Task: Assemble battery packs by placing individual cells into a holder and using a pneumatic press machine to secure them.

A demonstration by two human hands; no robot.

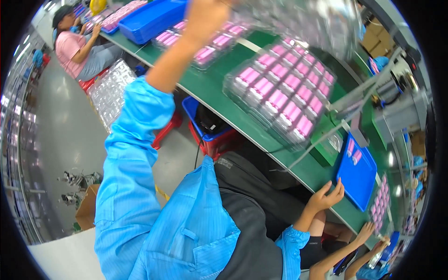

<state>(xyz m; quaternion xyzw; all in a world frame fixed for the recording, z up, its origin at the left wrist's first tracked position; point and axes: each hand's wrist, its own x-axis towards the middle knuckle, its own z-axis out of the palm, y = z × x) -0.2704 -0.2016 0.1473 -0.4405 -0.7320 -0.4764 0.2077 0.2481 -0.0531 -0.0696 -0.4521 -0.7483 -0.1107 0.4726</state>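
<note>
My left hand [207,18] is raised at the top, its fingers smeared and partly cut off by the picture's edge. It grips a clear plastic tray [308,25], blurred, held above the green bench. Below that tray lies a filled clear tray [275,91] with rows of paired pink cylindrical cells. My right hand [326,196] is at the bench's front edge, fingers stretched and apart. Its fingertips reach the near side of a blue tray [352,179], and I cannot tell whether they press on it. A few pink cells [354,153] lie inside the blue tray.
Other trays of pink cells [205,51] and a large blue bin [151,21] stand along the green bench [210,91]. A seated person [74,49] works at far left. Another person's hand [366,232] is at lower right. A metal arm [336,128] crosses the bench beside a green box.
</note>
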